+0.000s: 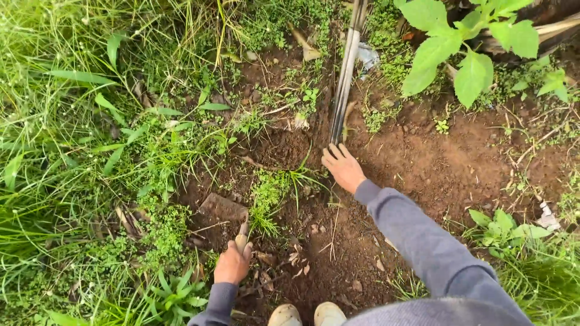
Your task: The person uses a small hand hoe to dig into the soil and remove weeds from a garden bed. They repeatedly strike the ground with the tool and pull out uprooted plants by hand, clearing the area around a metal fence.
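Ground: bare soil (435,163) between weeds, where we crouch.
Left hand (232,263): we grip a hoe (225,209), blade ahead in soil.
Right hand (342,166): fingers spread, touching a long pole (345,72) running away from us.

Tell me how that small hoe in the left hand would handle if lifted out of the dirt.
The hoe probably stays stiff, with its flat blade and short handle. It likely feels blade-heavy, since the left hand grips the handle's end. Soil on the blade may add weight.
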